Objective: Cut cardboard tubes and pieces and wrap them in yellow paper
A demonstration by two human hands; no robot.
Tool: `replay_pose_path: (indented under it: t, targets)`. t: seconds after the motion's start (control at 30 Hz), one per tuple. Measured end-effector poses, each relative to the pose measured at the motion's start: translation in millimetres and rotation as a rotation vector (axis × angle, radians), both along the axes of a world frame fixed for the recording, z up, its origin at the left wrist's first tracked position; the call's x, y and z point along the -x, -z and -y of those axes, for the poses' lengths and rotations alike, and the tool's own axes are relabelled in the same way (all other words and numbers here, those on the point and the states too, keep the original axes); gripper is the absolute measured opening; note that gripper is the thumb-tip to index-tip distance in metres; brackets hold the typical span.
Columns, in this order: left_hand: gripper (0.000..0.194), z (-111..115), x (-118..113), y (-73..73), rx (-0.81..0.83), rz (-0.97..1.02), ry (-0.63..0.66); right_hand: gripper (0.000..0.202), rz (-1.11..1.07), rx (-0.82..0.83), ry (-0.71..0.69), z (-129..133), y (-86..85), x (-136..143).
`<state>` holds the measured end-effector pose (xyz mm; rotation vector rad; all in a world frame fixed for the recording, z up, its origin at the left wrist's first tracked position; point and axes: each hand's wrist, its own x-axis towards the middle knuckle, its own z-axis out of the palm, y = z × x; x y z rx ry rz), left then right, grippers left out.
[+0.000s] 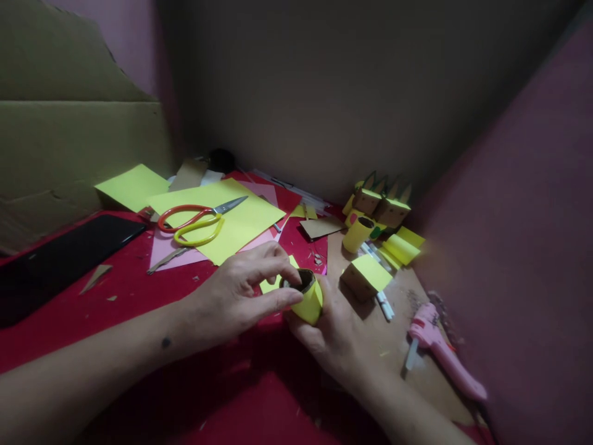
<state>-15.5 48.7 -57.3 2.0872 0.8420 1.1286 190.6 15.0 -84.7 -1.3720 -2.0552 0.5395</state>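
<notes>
A short cardboard tube covered in yellow paper (pixel 312 307) is between my hands, its dark hollow end facing up. My left hand (pixel 252 281) pinches the tube's rim, with the index finger dipping into the opening and the thumb on the outer side. Wrapped around the right side and bottom of the tube is my right hand (pixel 336 334). Just behind my left fingers lies a small piece of yellow paper (pixel 270 285). A cardboard box with a yellow top (pixel 365 276) sits to the right of my right hand.
Red-and-yellow-handled scissors (pixel 199 224) lie on a yellow sheet (pixel 245 216). A black phone (pixel 69 259) is at left. A pink glue gun (pixel 440 352) rests at right. Behind stand another yellow tube (pixel 357 235) and decorated cardboard figures (pixel 377 204). Scraps litter the red cloth (pixel 134 321).
</notes>
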Motion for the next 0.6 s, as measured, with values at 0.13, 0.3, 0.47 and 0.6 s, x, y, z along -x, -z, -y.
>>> replay_pose_path:
  t: [0.13,0.3,0.47,0.6]
  targets:
    - [0.017,1,-5,2.1,0.059,-0.008,0.02,0.032,0.051,-0.119,0.005,0,1.8,2]
    - [0.02,4,-6,3.2,0.121,0.008,0.042,0.031,0.17,-0.371,0.064,-6,16.6,8]
    - [0.023,6,-7,4.2,0.19,-0.032,-0.005,0.033,0.343,-0.606,0.17,-9,28.4,11]
    - [0.025,7,-9,7.3,0.225,-0.055,-0.045,0.037,0.42,-0.6,0.136,-7,25.1,11]
